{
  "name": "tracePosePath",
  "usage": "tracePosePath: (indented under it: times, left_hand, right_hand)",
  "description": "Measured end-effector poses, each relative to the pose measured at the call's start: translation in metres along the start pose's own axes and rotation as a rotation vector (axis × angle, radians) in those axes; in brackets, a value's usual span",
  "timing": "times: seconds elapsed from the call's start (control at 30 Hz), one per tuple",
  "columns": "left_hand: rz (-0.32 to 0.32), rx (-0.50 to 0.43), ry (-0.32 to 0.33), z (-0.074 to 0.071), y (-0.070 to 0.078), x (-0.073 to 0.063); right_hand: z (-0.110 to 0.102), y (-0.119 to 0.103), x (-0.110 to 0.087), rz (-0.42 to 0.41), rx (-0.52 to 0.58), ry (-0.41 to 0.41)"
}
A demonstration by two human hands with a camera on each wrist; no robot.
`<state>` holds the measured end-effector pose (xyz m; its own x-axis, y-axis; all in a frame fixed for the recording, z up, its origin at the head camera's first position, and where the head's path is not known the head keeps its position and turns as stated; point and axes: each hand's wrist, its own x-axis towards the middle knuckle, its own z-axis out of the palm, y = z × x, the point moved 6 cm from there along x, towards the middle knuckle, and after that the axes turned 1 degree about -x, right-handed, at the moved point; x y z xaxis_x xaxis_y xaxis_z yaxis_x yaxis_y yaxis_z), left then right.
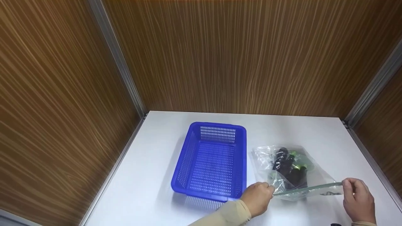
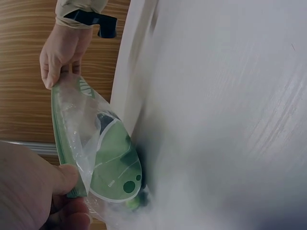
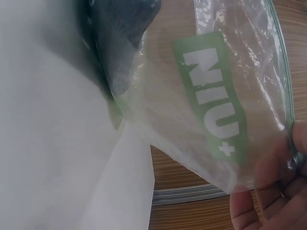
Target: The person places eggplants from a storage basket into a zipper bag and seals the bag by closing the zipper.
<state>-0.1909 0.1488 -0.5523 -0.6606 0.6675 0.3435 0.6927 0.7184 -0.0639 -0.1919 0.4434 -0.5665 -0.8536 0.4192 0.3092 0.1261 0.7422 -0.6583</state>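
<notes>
A clear zip bag (image 1: 318, 174) is held up at its mouth between both hands, its green zip strip (image 1: 309, 189) pulled nearly straight. At the strip's left end my left hand (image 1: 257, 199) pinches the corner between thumb and fingers. My right hand (image 1: 359, 201) pinches the opposite end. Inside the bag lie dark, finger-shaped pieces (image 1: 285, 168) with bright green parts, resembling gloves. In the left wrist view a green printed patch (image 2: 116, 165) shows on the bag. White letters on a green label (image 3: 211, 96) appear in the right wrist view.
Left of the bag stands a blue perforated plastic basket (image 1: 213, 166), right by my left hand. Both are on a white table (image 1: 138, 175). Wood-grain panels (image 1: 220, 62) with metal corner strips enclose its back and sides. A small black object (image 1: 335, 224) shows at the bottom edge.
</notes>
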Motion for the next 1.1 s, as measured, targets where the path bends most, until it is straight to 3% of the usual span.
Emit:
tracePosePath:
  times: [0.13,0.43,0.57,0.7,0.8,0.9,1.1]
  left_hand:
    - [-0.011,0.025,-0.014,0.002,0.001,0.000]
    - [0.000,0.025,0.000,-0.002,0.000,-0.004]
    - [0.035,-0.005,0.065,-0.015,-0.003,-0.007]
    - [0.070,-0.064,0.149,-0.038,-0.012,-0.009]
    - [0.052,-0.124,0.177,-0.057,-0.029,-0.015]
    - [0.004,-0.176,0.212,-0.074,-0.055,-0.024]
    - [-0.118,-0.253,0.273,-0.098,-0.114,-0.048]
  right_hand:
    - [0.003,0.009,0.002,0.034,-0.010,-0.035]
    - [0.014,0.031,-0.009,0.188,-0.036,-0.213]
    - [0.018,0.037,-0.013,0.223,-0.031,-0.274]
    - [0.018,0.041,-0.016,0.277,-0.035,-0.282]
    - [0.018,0.042,-0.018,0.312,-0.041,-0.273]
    - [0.017,0.037,-0.019,0.312,-0.050,-0.259]
    - [0.007,0.012,-0.019,0.219,-0.068,-0.183]
